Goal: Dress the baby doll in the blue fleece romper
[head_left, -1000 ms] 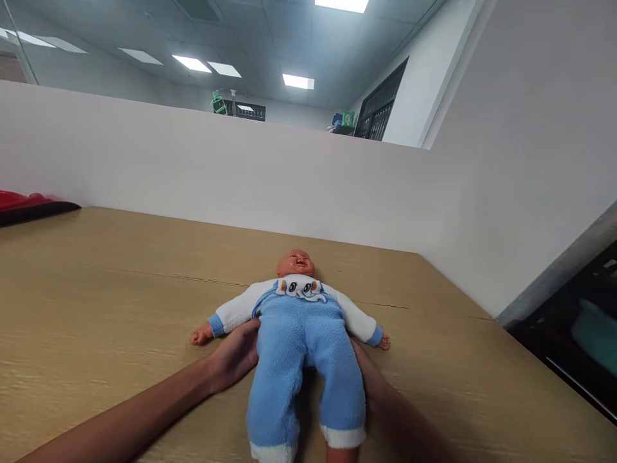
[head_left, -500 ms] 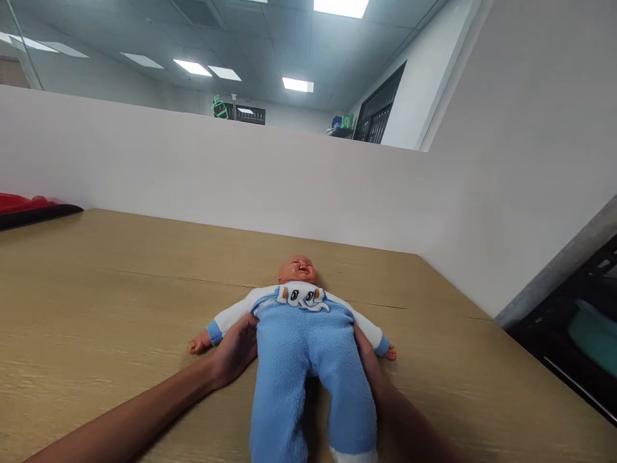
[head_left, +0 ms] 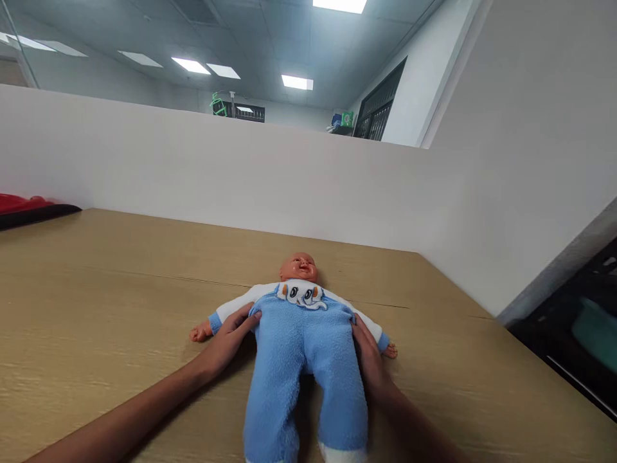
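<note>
A baby doll (head_left: 299, 267) lies on its back on the wooden table, head away from me and arms spread. It wears a fleecy light-blue and white outfit (head_left: 304, 337) with an animal face on the chest. My left hand (head_left: 230, 339) grips the cloth at the doll's waist on the left, thumb on top of the fabric. On the opposite side, my right hand (head_left: 369, 354) holds the outfit at the waist, its fingers partly hidden against the cloth. The doll's feet are cut off by the lower edge of the view.
The wooden table (head_left: 120, 308) meets a low white partition (head_left: 216, 173) at the back. A red object with a black edge (head_left: 29, 206) lies at the far left. Beyond the table's right edge stands a dark thing (head_left: 573, 334) with something teal in it.
The doll's legs have shifted slightly left in view. My left hand has moved a little up, and its thumb now shows on top of the cloth. My right hand has hardly moved.
</note>
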### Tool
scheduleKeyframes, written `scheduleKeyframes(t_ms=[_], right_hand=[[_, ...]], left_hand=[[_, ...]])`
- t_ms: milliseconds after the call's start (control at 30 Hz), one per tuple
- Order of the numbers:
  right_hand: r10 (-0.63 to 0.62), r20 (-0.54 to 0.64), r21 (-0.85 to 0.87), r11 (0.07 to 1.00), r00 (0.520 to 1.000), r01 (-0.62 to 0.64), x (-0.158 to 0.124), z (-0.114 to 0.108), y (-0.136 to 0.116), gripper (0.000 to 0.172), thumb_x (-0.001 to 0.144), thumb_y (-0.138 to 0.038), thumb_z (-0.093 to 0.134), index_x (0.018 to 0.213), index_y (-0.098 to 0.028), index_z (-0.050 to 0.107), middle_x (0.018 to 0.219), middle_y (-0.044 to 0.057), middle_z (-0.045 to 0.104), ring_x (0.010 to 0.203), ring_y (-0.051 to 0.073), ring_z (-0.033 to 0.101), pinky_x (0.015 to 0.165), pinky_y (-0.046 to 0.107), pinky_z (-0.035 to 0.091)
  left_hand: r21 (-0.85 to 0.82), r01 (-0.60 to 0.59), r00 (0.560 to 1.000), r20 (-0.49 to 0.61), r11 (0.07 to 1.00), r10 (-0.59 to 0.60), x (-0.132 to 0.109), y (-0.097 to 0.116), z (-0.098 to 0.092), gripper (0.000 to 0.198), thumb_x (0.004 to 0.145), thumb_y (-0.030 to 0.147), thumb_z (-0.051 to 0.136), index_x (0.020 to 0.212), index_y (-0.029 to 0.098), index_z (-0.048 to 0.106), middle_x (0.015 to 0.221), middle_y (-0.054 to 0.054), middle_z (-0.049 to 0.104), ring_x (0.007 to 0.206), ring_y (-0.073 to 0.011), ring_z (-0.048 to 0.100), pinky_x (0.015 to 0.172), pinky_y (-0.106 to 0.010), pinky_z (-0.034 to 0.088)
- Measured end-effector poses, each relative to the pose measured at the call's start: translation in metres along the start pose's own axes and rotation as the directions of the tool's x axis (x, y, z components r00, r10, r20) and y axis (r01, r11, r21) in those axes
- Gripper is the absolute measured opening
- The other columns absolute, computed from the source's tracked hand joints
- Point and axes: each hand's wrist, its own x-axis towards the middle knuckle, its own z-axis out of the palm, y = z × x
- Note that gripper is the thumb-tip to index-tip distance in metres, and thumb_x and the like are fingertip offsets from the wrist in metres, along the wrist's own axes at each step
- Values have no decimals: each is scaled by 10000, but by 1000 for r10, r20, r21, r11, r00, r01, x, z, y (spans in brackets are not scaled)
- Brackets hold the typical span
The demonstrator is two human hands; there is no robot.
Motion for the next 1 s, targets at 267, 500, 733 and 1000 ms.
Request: scheduleKeyframes(t_ms=[267, 500, 733, 1000], right_hand=[[100, 105, 277, 953, 989, -126, 5, 2, 0, 425, 785, -533, 758, 1131, -286, 758, 1366, 33, 739, 1442, 355, 535, 1257, 539, 380], [68, -104, -36, 997, 992, -72, 12, -3, 2, 478, 768, -633, 817, 1095, -286, 785, 1348, 40, 740, 1415, 308, 538, 1324, 477, 227], [-145, -179, -253, 963, 973, 97, 15, -1, 4, 577, 838, -742, 660, 1010, -198, 749, 1095, 87, 781, 1129, 304, 670, 1114, 451, 470], [-337, -102, -482, 840, 936, 250, 13, 5, -14, 395, 946, -516, 620, 1177, -198, 643, 1192, 131, 724, 1044, 270, 696, 964, 450, 555]], left_hand=[[-184, 56, 993, 110, 981, -37, 0, 5, -2, 273, 896, 487, 746, 978, 246, 647, 911, -3, 657, 875, -205, 603, 802, -300, 467], [82, -29, 1000, 9, 996, 28, 1, 12, 3, 352, 885, 565, 744, 995, 236, 683, 1005, -24, 708, 1024, -248, 589, 960, -318, 445], [162, -92, 991, -77, 983, 105, 6, 4, 0, 375, 896, 586, 690, 1057, 248, 687, 1062, -28, 719, 1076, -256, 597, 982, -327, 446], [184, -150, 972, -154, 971, 180, 2, 4, 6, 335, 891, 562, 698, 958, 236, 657, 945, -11, 654, 961, -230, 563, 888, -306, 436]])
